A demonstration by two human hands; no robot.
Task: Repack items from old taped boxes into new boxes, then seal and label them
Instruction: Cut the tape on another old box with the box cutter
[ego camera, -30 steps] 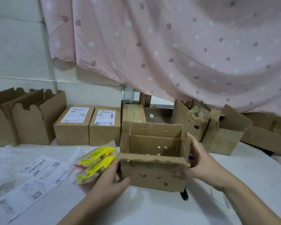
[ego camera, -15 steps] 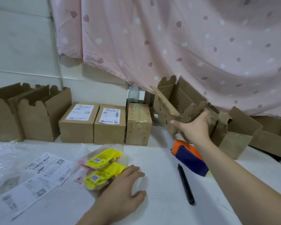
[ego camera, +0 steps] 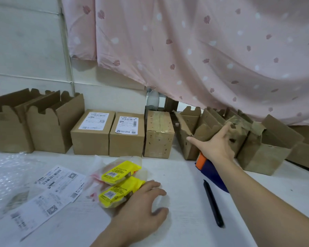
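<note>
At two o'clock on the table (ego camera: 177, 172), a worn old box (ego camera: 189, 150) meets the right hand (ego camera: 216, 145).
Its fingers are spread straight, touching the cardboard. Toward seven o'clock, the left hand (ego camera: 143, 209) rests relaxed against two yellow packets (ego camera: 119, 191); a black pen (ego camera: 213, 204) lies at its three o'clock.

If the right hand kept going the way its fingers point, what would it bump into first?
Probably the worn, opened old boxes right ahead of the right hand; its fingertips look at or almost on their torn flaps. Depth is unclear; they may already touch.
</note>
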